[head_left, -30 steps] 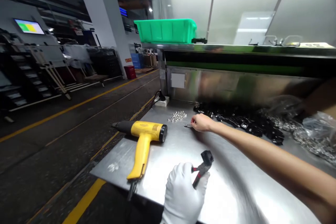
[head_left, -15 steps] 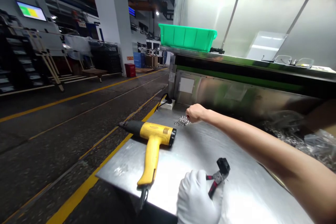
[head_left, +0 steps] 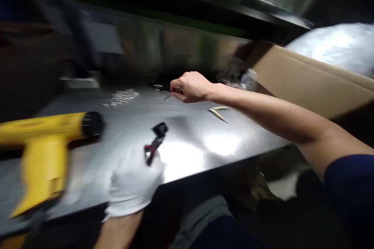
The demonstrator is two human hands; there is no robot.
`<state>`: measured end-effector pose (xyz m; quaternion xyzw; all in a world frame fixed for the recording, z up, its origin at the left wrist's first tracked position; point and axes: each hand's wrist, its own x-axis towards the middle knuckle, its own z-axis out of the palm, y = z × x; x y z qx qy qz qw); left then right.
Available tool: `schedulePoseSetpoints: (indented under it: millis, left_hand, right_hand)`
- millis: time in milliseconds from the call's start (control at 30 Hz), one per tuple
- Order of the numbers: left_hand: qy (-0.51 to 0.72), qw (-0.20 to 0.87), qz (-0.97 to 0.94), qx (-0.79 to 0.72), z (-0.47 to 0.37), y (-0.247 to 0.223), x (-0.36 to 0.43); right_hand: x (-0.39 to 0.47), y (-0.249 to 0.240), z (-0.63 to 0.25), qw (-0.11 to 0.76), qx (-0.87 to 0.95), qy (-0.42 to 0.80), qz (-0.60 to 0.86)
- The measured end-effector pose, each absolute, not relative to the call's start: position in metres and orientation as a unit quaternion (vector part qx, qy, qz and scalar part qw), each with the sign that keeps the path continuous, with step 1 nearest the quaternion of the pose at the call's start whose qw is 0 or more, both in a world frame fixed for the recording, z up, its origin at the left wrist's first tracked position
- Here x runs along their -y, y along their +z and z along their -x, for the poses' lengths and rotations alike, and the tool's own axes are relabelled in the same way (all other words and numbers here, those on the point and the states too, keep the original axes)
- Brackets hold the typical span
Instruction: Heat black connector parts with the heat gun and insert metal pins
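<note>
My left hand (head_left: 136, 177), in a white glove, is closed around a pair of pliers (head_left: 150, 151) with red and black handles. A black block-shaped piece (head_left: 160, 128) sits at the jaw end of the pliers. My right hand (head_left: 191, 87) is bare and closed above the back of the metal table. Something small and shiny shows at its fingertips, too blurred to name. To its left lies a pile of small shiny metal parts (head_left: 121, 97). Below my right wrist, nippers with cream handles (head_left: 217, 113) rest on the table.
A yellow heat gun (head_left: 48, 140) lies on the left of the metal table (head_left: 187, 120). At the back right are clear plastic bags (head_left: 248, 79) and a cardboard box (head_left: 318, 78). A shelf (head_left: 146, 15) runs above. A dark tool (head_left: 157, 85) lies beyond the right hand.
The view has swung right and down, blurring the picture. My right hand has moved right, away from the pile of metal parts. My left hand still holds the pliers.
</note>
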<state>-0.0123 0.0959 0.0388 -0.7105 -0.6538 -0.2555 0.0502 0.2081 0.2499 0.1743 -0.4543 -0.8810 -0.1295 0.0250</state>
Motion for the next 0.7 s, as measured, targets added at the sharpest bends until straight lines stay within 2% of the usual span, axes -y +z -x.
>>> schedulePoseSetpoints:
  millis: [67, 133, 233, 333, 433, 533, 700]
  left_hand:
    - [-0.269, -0.013, 0.767, 0.582, -0.013, 0.040, -0.078]
    - [-0.266, -0.160, 0.818, 0.485, -0.053, 0.045, -0.045]
    - [-0.051, -0.419, 0.819, 0.387, -0.137, 0.049, 0.007]
    - [0.114, -0.633, 0.699, 0.311, -0.230, 0.032, 0.030]
    - [0.239, -0.840, 0.413, 0.259, -0.303, -0.005, 0.024]
    - [0.278, -0.918, 0.201, 0.198, -0.344, -0.041, 0.009]
    - [0.299, -0.936, 0.107, 0.153, -0.356, -0.061, -0.003]
  right_hand:
    - [-0.225, 0.159, -0.252, 0.041, 0.876, -0.111, 0.468]
    - [-0.204, 0.141, -0.290, 0.059, 0.872, -0.092, 0.477]
    - [-0.182, 0.115, -0.335, 0.092, 0.868, -0.062, 0.483]
    - [-0.174, 0.094, -0.366, 0.130, 0.860, -0.039, 0.493]
    - [-0.173, 0.078, -0.387, 0.163, 0.853, -0.020, 0.496]
    - [-0.177, 0.068, -0.398, 0.189, 0.852, 0.007, 0.489]
    - [-0.181, 0.063, -0.400, 0.211, 0.848, 0.020, 0.486]
